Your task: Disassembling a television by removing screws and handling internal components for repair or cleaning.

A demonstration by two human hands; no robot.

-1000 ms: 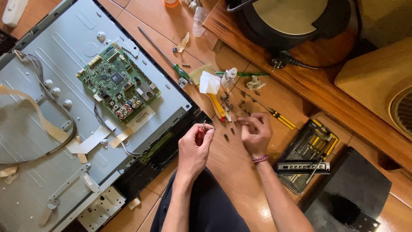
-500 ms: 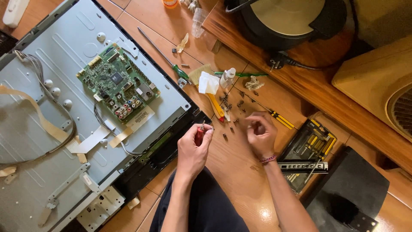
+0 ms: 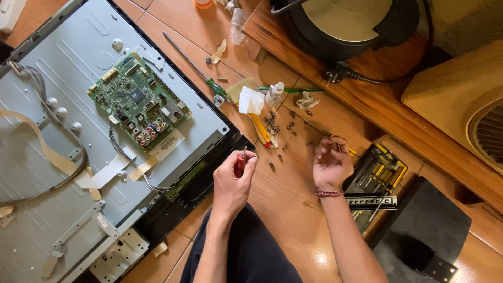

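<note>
My left hand grips a small red-handled screwdriver, tip upward, over the wooden floor beside the corner of an opened flat-screen television. My right hand hovers to the right with its fingers curled and pinched together. Its fingertips are over a thin yellow-handled screwdriver and close to several loose screws. Whether the fingers hold anything is hidden. A green circuit board is mounted on the television's grey back plate.
An open screwdriver kit lies right of my right hand, with a black stand plate below it. A green-handled screwdriver, white paper, a small bottle, a black round appliance and a wooden speaker lie beyond.
My right hand has drifted rightward, away from my left hand and closer to the screwdriver kit. The left hand keeps its hold on the red screwdriver in about the same place.
</note>
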